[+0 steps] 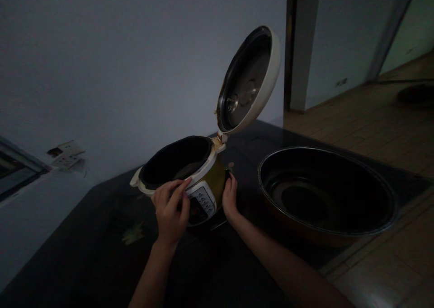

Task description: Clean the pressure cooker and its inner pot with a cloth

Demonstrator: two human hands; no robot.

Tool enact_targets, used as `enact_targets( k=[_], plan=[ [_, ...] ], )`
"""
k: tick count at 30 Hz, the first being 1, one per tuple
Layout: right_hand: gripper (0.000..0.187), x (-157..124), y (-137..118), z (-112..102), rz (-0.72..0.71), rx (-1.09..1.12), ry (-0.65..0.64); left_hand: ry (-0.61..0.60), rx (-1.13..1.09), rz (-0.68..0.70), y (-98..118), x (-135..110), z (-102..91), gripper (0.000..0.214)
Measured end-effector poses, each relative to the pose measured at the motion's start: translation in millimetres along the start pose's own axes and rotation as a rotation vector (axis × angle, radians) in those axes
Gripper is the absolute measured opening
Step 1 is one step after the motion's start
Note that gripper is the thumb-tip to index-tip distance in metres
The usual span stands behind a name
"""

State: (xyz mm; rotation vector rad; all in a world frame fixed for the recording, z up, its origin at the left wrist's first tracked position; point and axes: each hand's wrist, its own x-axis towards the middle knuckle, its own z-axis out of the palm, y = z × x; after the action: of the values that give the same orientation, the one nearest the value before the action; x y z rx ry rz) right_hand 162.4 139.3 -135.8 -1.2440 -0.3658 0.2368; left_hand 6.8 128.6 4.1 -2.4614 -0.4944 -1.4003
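An electric pressure cooker (213,175) with a white rim and a yellow-green body stands on the dark countertop. Its round lid (249,80) is raised on the hinge, showing the metal inner side. The dark inside of the cooker is in view, but its contents are too dim to tell. My left hand (171,204) has its fingers curled over the front rim, with the thumb near the control panel (202,203), part of which it hides. Against the cooker's right side lies my right hand (230,194), its fingers bent round the body near a small dark part.
A large dark basin (327,195) stands right of the cooker, near the counter edge. A pale leaf-like mark (133,233) shows on the countertop (111,217). The wall (135,64) rises close behind, with a socket (66,154) at left. Tiled floor (366,132) lies beyond.
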Motion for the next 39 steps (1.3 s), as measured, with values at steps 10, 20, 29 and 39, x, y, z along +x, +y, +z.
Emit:
enact_targets(
  k=[10, 20, 29, 39],
  plan=[
    [0.052, -74.4, -57.8, -2.4, -0.135, 0.060, -0.139, -0.033, -0.002, -0.059, 10.2, 0.4, 1.9, 0.037],
    [0.061, 4.4, 0.9, 2.8, 0.051, 0.108, -0.058, 0.016, 0.097, -0.038, 9.5, -3.8, 8.8, 0.030],
    [0.063, 26.1, 4.5, 10.3, 0.121, 0.121, -0.075, 0.045, 0.131, -0.113, 4.1, -7.5, 14.0, 0.024],
    [0.056, -24.2, -33.2, -2.1, -0.008, 0.112, -0.149, 0.314, 0.125, -0.124, -25.0, -11.0, 33.3, 0.025]
  ],
)
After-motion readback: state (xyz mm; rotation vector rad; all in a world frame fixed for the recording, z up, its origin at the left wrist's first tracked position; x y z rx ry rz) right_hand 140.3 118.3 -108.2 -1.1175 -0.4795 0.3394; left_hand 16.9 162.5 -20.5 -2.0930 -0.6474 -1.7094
